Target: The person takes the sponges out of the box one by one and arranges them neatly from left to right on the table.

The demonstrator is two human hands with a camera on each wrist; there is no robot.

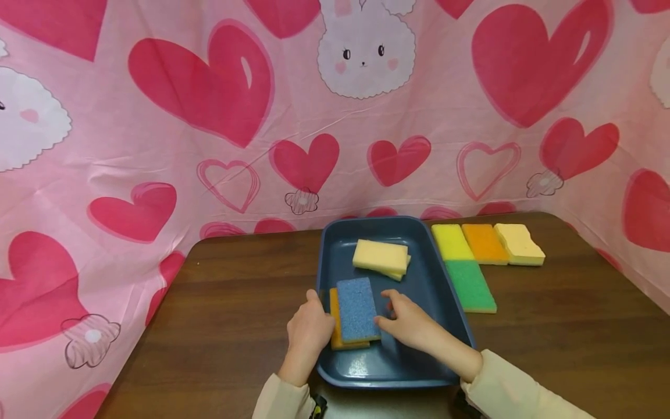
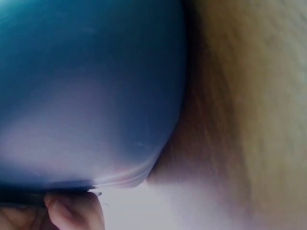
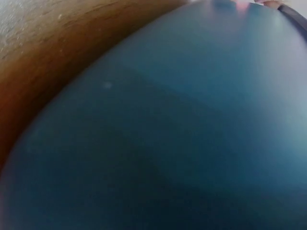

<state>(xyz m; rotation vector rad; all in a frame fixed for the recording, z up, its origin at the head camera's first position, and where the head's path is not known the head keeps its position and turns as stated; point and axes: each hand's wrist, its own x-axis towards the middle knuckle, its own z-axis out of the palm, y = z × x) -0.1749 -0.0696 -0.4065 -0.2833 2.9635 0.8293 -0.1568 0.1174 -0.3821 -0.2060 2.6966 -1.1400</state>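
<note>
In the head view, a blue sponge point(image 1: 357, 308) lies on top of an orange sponge point(image 1: 335, 323) inside a dark blue tray point(image 1: 434, 273), near its front left. My left hand point(image 1: 307, 329) grips the tray's left rim, its thumb over the edge beside the orange sponge. Curled fingers point(image 2: 76, 211) show at the rim in the left wrist view. Over the tray, my right hand point(image 1: 408, 320) has thumb and forefinger spread apart, the thumb tip right at the blue sponge's right edge. Behind them in the tray, a pale yellow sponge point(image 1: 380, 256) rests on another yellowish one.
Right of the tray on the wooden table point(image 1: 235, 302) lie a yellow sponge point(image 1: 452, 241), an orange sponge point(image 1: 485, 243), a cream sponge point(image 1: 519, 243) with a wavy edge and a green sponge point(image 1: 471, 285). A pink heart-patterned cloth point(image 1: 335, 116) hangs behind the table.
</note>
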